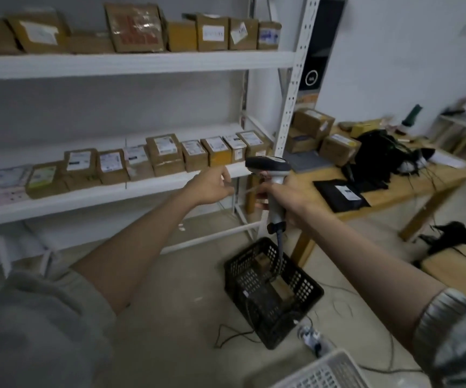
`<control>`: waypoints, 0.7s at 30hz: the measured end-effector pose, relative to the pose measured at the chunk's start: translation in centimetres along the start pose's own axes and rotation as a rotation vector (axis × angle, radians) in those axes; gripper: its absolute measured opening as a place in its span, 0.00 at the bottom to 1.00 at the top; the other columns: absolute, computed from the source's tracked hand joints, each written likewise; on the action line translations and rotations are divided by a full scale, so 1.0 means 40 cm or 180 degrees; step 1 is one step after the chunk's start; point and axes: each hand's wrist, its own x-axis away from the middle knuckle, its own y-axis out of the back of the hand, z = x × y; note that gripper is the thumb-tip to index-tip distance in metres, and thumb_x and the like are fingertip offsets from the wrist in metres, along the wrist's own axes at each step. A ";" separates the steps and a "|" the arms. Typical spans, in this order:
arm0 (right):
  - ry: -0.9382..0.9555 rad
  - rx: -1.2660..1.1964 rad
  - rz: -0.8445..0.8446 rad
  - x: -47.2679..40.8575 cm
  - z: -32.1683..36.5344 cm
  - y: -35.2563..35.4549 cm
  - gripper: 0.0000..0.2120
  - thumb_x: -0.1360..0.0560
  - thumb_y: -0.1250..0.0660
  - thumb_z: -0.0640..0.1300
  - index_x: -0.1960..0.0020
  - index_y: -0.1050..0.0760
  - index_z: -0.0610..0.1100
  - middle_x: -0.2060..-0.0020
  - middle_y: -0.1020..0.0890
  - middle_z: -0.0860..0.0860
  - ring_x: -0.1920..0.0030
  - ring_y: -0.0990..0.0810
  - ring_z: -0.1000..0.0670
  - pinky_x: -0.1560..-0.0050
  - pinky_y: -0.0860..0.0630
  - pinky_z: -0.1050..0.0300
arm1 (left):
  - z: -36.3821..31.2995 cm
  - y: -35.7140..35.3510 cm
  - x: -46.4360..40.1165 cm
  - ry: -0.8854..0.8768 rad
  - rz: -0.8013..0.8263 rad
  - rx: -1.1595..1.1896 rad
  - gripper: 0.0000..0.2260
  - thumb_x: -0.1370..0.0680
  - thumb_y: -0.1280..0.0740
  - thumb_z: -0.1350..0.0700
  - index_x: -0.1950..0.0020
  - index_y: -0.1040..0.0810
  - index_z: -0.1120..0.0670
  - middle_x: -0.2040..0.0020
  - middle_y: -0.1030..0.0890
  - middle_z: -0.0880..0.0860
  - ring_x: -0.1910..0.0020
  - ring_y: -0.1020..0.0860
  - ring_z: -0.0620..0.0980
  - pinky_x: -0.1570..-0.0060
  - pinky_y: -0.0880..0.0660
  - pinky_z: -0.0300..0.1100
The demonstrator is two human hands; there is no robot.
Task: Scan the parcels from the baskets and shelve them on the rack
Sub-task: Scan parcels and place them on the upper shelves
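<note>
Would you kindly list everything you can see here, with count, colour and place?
rack: one, white, left
upper-shelf parcels: about nine, brown
middle-shelf parcels: a dozen or so, mostly brown, white labels
black basket: one, on the floor
white basket: one, bottom edge
table: one, wooden, right
table parcels: several brown boxes, one black bag
scanner: one, grey-black, corded
left hand: open, near the middle shelf
right hand: grips the scanner

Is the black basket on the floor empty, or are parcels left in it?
Not empty: the black basket still holds at least two brown parcels; the exact count is unclear.
</note>
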 end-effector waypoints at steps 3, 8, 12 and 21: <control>-0.0121 0.0188 -0.0109 0.044 -0.005 0.032 0.07 0.24 0.33 0.31 0.50 0.23 0.40 0.56 0.19 0.41 0.59 0.18 0.44 0.49 0.17 0.38 | -0.023 -0.036 0.013 -0.0087 0.0149 -0.0010 0.08 0.22 0.29 0.50 0.47 0.25 0.48 0.46 0.21 0.50 0.47 0.23 0.52 0.47 0.25 0.47; -0.0068 0.0265 -0.0218 0.098 -0.013 0.089 0.08 0.24 0.33 0.31 0.51 0.23 0.43 0.53 0.18 0.42 0.53 0.17 0.44 0.53 0.15 0.45 | -0.061 -0.100 0.020 -0.0111 0.0307 0.0078 0.10 0.23 0.28 0.51 0.44 0.23 0.52 0.47 0.19 0.52 0.48 0.21 0.51 0.44 0.23 0.48; -0.0073 0.0290 -0.0416 0.134 -0.028 0.139 0.09 0.23 0.33 0.31 0.51 0.23 0.45 0.56 0.20 0.44 0.57 0.19 0.47 0.52 0.16 0.44 | -0.096 -0.160 0.030 -0.0223 0.0429 0.0034 0.10 0.23 0.29 0.50 0.45 0.21 0.52 0.47 0.19 0.51 0.48 0.21 0.51 0.44 0.22 0.48; -0.0404 0.0177 -0.0704 0.163 -0.183 0.298 0.12 0.23 0.34 0.30 0.42 0.24 0.41 0.51 0.21 0.40 0.55 0.20 0.45 0.62 0.16 0.51 | -0.161 -0.364 0.069 -0.0132 0.0864 0.0090 0.07 0.23 0.30 0.47 0.48 0.23 0.47 0.43 0.22 0.49 0.44 0.23 0.50 0.44 0.24 0.47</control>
